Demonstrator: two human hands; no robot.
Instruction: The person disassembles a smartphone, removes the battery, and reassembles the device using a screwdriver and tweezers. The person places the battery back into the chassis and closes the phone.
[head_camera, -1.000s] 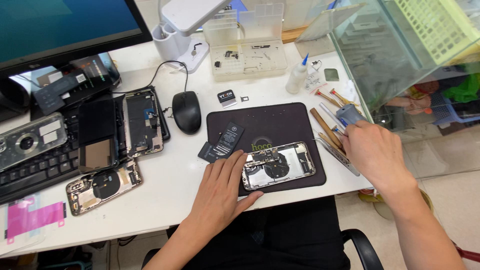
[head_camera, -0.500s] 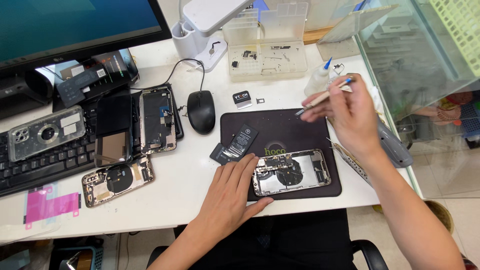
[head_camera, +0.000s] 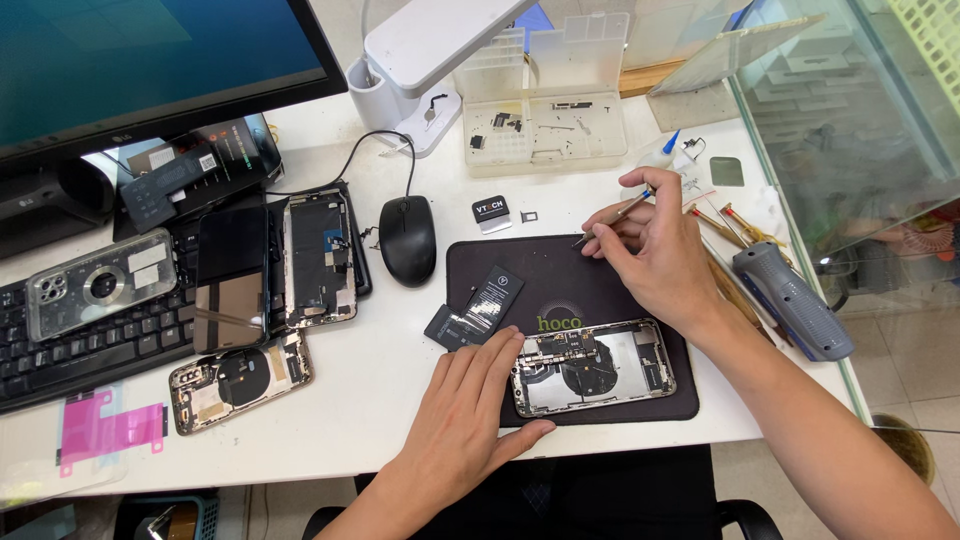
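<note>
Opened grey smartphone body (head_camera: 594, 366), back shell up with its boards and round coil exposed, lies on the dark rectangular work mat (head_camera: 520, 270), and that mat serves as the landmark for everything else. It sits at the mat's near edge, probably so that both hands can work over it without reaching.

Behind and to the left of the mat stands the big dark monitor (head_camera: 150, 70), with a black keyboard (head_camera: 90, 345) below it carrying a clear phone case (head_camera: 100, 282). Behind the mat, a white desk lamp (head_camera: 430, 50) leans over the white table (head_camera: 380, 400), likely to light the work. Next to the lamp a clear plastic parts box (head_camera: 545, 110) stands with its lid up; its compartments hold small dark parts and screws too small to tell apart.

Right of the mat lies a grey electric screwdriver (head_camera: 790, 300), just beside a fan of thin wooden-handled tools (head_camera: 735, 225). Left of the mat are a black mouse (head_camera: 407, 240), two more opened phones (head_camera: 270, 275) and a third shell (head_camera: 240, 380); a pink adhesive strip (head_camera: 105, 430) lies further left.

The left hand (head_camera: 470, 415) rests flat with fingers spread, its fingertips on the phone's left end, seemingly steadying it. The right hand (head_camera: 660, 255) hovers over the mat's back right corner, thumb and fingers pinched on slim metal tweezers (head_camera: 610, 218), tip pointing down at the mat. A black phone battery (head_camera: 480, 308) lies on the mat's left edge
</note>
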